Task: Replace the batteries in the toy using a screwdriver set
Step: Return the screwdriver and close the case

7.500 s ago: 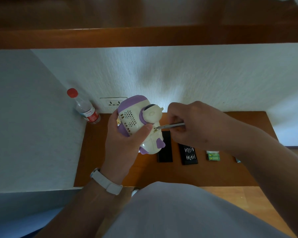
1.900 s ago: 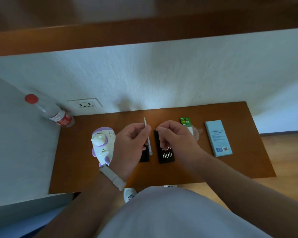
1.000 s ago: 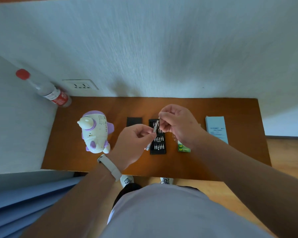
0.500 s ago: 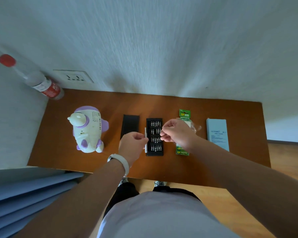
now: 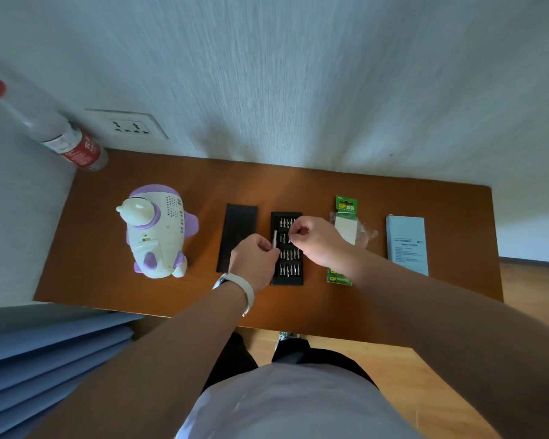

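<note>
The white and purple toy (image 5: 156,230) lies on the brown table (image 5: 450,280) at the left, apart from both hands. My left hand (image 5: 255,260) grips the thin silver screwdriver handle (image 5: 274,238), whose upper end points away from me over the black bit tray (image 5: 286,270). My right hand (image 5: 318,241) hovers over the tray's upper rows and pinches a small bit (image 5: 289,239) between thumb and fingertips. The tray's black lid (image 5: 237,229) lies just left of it. A green battery pack (image 5: 345,217) is partly hidden under my right wrist.
A clear bottle (image 5: 54,131) with a red cap leans in the back left corner beside a wall socket (image 5: 130,125). A pale blue booklet (image 5: 407,245) lies at the right. The wall runs along the table's far edge. Blue fabric (image 5: 45,356) hangs at lower left.
The toy, held 7.5 s ago, now lies on the table. Both hands dropped from mid-air down to the bit tray, the left keeping the screwdriver, the right pinching a bit over it.
</note>
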Action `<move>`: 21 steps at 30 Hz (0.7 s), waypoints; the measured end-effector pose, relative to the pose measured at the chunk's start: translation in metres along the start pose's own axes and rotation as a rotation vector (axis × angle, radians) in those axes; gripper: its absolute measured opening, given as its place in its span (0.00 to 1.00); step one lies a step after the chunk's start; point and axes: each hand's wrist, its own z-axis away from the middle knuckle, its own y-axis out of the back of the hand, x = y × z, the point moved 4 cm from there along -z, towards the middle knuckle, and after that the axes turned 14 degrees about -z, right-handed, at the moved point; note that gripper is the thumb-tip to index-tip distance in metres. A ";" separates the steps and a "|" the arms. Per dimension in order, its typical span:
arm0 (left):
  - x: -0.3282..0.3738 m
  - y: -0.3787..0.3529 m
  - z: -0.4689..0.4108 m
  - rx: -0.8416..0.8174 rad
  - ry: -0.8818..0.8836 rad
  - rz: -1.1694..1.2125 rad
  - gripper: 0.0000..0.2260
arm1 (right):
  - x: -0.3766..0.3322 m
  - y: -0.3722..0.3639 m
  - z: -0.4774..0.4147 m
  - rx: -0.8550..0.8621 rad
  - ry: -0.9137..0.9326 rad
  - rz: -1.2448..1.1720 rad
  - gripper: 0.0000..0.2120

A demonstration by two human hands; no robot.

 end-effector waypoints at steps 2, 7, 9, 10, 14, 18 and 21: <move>0.001 0.000 -0.002 0.005 0.008 0.003 0.04 | 0.001 -0.002 -0.001 -0.004 0.010 0.033 0.08; 0.005 0.000 -0.005 0.008 0.014 -0.013 0.07 | 0.001 -0.005 -0.004 0.023 0.036 0.055 0.08; 0.006 -0.001 -0.005 0.007 0.019 -0.025 0.08 | 0.002 -0.007 -0.004 0.048 0.052 0.077 0.06; 0.007 -0.002 -0.006 0.007 0.021 -0.026 0.08 | 0.003 -0.009 -0.004 0.066 0.058 0.085 0.05; 0.006 -0.002 -0.004 0.030 0.004 -0.042 0.07 | 0.009 -0.011 -0.003 0.161 0.041 0.073 0.08; 0.001 -0.003 -0.004 0.030 -0.052 -0.059 0.04 | 0.012 -0.008 -0.003 0.221 0.022 0.026 0.14; 0.000 -0.003 -0.007 0.022 -0.062 -0.046 0.05 | 0.012 -0.008 -0.005 0.203 -0.013 0.045 0.20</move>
